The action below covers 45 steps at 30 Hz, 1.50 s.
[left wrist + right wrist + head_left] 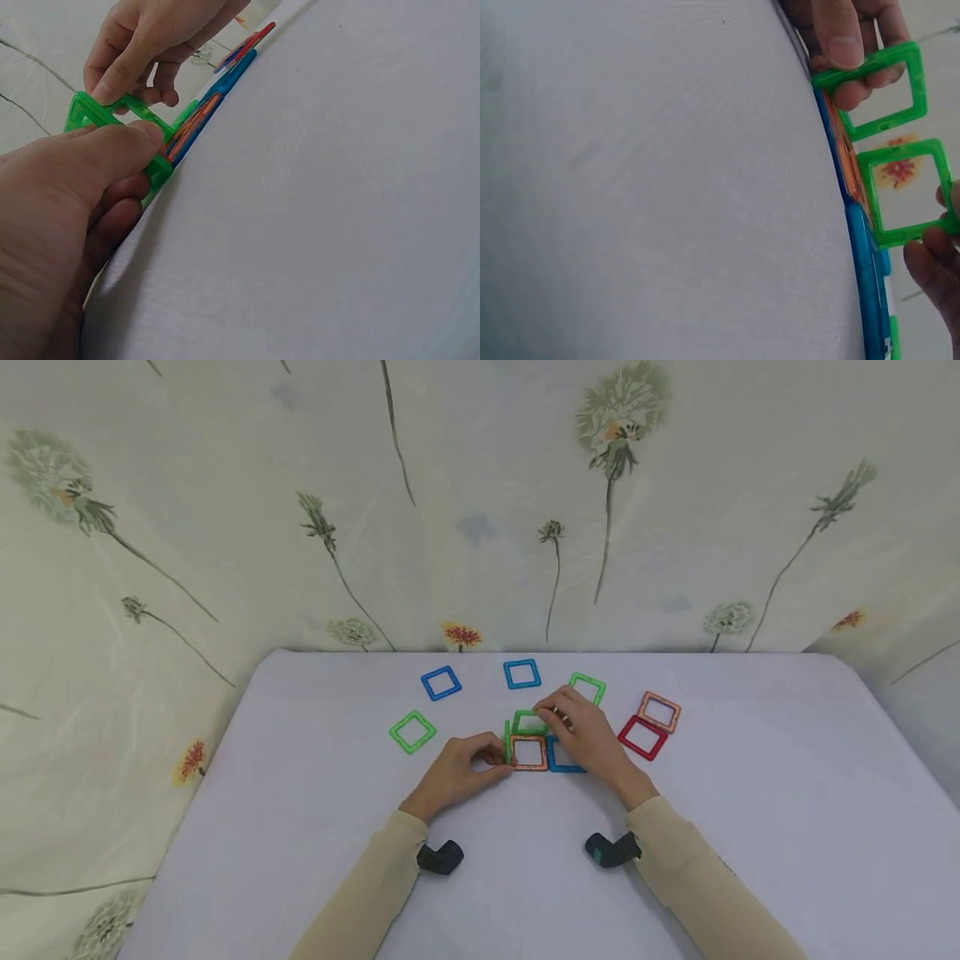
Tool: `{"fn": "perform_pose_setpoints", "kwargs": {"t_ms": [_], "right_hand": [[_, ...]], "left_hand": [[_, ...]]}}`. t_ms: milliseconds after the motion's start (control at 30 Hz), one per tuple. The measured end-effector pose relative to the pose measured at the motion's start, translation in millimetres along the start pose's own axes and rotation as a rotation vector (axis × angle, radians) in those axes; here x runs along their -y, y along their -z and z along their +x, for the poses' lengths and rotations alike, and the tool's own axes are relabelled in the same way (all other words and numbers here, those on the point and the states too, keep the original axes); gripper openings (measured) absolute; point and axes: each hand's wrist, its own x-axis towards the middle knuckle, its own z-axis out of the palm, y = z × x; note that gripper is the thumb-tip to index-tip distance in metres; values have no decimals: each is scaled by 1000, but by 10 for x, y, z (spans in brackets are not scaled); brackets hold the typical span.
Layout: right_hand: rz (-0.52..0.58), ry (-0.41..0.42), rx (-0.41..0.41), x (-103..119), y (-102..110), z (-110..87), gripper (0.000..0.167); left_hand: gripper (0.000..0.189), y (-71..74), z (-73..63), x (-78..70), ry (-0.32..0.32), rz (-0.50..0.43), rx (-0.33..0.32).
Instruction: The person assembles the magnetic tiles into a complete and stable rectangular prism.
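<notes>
My left hand (468, 768) pinches a green square magnetic tile (507, 739) that stands upright along the left edge of a flat orange tile (529, 767). With thumb and fingers, my right hand (588, 739) grips a second green square tile (870, 196) by its right side. That tile stands at the orange tile's back edge, close to the first green one. A blue tile (566, 768) lies flat against the orange tile's right side, partly covered by my right hand. Both green tiles are open frames, and they overlap in the left wrist view.
Loose tiles lie around on the white table (300, 860): a green one (400, 742) at left, two blue ones (447, 693) behind, another green (588, 677) beyond my right hand. At right, an orange tile (664, 699) touches a red one (637, 749). A flowered cloth hangs behind.
</notes>
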Motion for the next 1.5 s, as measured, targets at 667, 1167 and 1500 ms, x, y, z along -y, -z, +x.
{"fn": "perform_pose_setpoints", "kwargs": {"t_ms": [667, 1167, 1500], "right_hand": [[33, -19, 43, 51, -18, 28, 17], [116, -98, -3, 67, -56, -62, 22], [121, -107, -17, 76, -62, -59, 21]], "left_hand": [[17, 0, -10, 11, 16, 4, -4], [15, -15, 8, 30, -20, -6, -6], [16, -16, 5, 22, -17, -7, -7]]}}
